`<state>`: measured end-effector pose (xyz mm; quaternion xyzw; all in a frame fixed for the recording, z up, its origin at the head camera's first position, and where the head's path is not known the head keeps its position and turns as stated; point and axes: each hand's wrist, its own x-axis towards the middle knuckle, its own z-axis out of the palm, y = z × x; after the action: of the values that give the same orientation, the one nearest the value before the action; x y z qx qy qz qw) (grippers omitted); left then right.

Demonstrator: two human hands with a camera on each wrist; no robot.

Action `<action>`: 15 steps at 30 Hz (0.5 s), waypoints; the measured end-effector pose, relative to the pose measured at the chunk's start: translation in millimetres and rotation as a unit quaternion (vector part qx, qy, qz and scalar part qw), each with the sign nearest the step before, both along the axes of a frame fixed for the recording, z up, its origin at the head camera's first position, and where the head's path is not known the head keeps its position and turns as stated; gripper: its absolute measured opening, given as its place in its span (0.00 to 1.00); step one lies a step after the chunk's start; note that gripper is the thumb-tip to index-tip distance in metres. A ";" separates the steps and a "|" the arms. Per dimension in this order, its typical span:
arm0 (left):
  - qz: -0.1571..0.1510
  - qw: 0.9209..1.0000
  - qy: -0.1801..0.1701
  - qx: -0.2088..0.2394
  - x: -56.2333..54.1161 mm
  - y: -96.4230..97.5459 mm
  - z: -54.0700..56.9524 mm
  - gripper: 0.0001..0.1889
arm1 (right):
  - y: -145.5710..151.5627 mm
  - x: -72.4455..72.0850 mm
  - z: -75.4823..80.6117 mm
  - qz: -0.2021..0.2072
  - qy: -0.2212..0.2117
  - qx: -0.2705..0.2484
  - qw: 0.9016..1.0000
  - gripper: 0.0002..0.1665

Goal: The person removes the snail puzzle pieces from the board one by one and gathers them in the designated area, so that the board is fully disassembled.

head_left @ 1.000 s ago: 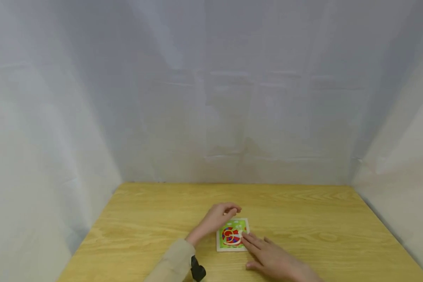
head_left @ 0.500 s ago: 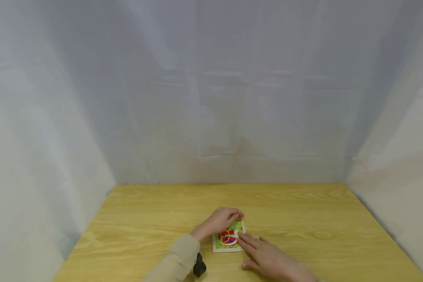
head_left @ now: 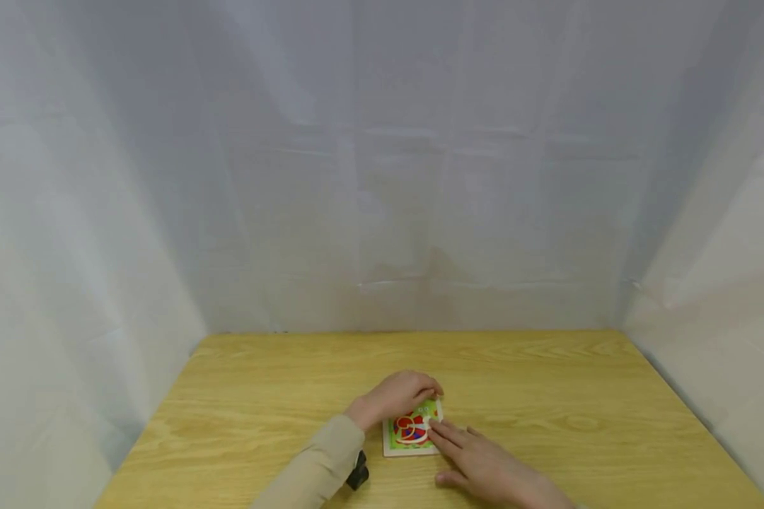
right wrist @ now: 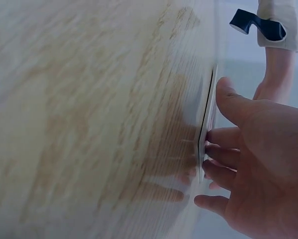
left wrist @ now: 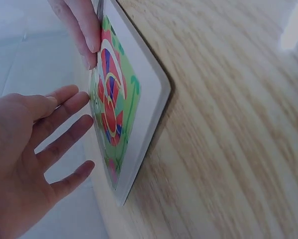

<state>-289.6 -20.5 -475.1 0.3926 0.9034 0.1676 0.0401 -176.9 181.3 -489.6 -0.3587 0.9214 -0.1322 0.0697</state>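
Observation:
A small square picture puzzle [head_left: 411, 433] with a pale wooden border lies flat on the table. Its green picture has a red and blue spiral snail, large in the left wrist view [left wrist: 111, 99]. My left hand [head_left: 395, 397] arches over the puzzle's far left part, its fingertips at the far edge. In the left wrist view the fingers of that left hand [left wrist: 29, 139] are spread and loosely straight. My right hand [head_left: 487, 463] rests from the right, straight fingertips on the puzzle's right side and thumb apart. The right wrist view shows this right hand [right wrist: 263, 154] beside the thin board edge.
The wood-grain table [head_left: 261, 396] extends around the puzzle on all sides. White sheeting [head_left: 382, 212] hangs behind it and along both sides. A black wrist mount [head_left: 358, 471] sits at the left sleeve's cuff [head_left: 337, 445].
My left hand has lowered from above the puzzle's far edge onto it, covering its upper left. The right hand keeps its place on the puzzle. The whole view has shifted slightly.

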 end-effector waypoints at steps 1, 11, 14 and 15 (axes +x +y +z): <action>0.000 1.000 0.001 -0.002 0.0 0.2 0.2 0.14 | 0.2 -0.1 -0.3 0.000 0.001 0.000 1.000 0.44; -0.013 0.999 0.028 -0.012 1.0 1.1 4.9 0.13 | 1.4 -1.0 -1.8 0.000 0.003 -0.006 1.000 0.44; -0.007 0.999 0.034 -0.017 1.4 1.0 6.2 0.13 | 2.6 -0.9 -1.4 0.006 0.013 -0.008 1.000 0.43; -0.006 0.999 0.037 -0.018 1.4 1.0 6.8 0.13 | 3.0 -1.0 -1.1 0.008 0.017 -0.008 1.000 0.43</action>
<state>-288.2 -19.5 -468.3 0.4031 0.9048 0.1369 0.0148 -177.9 184.2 -490.8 -0.3690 0.9185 -0.1324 0.0524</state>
